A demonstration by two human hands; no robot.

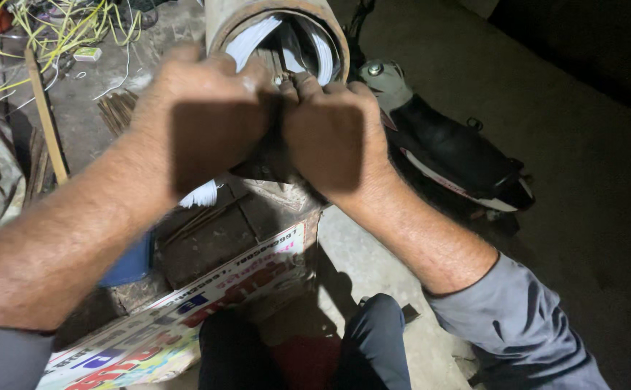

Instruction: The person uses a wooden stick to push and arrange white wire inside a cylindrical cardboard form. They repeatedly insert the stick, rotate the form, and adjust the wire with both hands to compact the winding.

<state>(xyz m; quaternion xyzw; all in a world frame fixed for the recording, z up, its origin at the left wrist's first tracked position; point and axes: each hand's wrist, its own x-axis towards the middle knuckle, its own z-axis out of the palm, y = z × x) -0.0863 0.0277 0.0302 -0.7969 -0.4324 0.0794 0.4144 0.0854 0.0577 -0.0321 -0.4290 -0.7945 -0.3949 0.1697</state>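
Item 1: small metal piece [281,78], bright, pinched between the fingertips of both my hands at the mouth of the cylinder; too small to tell its exact kind.

Item 2: rusty metal cylinder [276,18], open end toward me, white strips [252,42] lining its inside wall. A dark lower part sits hidden behind my knuckles.

Item 3: my left hand [211,119], curled into a loose fist, fingertips closed on the small piece. My right hand [330,130], likewise curled, knuckles touching the left, thumb and forefinger nipped on the same piece.

Handling note: I judge the grip works best with both wrists braced against each other, force kept along the piece, fingertips clear of the cylinder's rim, which looks rough.

Item 4: printed board [207,303], flat under the work, its edge just beside my knees [308,347].

Item 5: yellow wires [62,29], tangled, well apart at upper left; wooden stick [46,115] leaning near them.

Item 6: parked scooter [445,148] at right, near the cylinder.

Room: open concrete floor [590,188] to the right; the left side is crowded.
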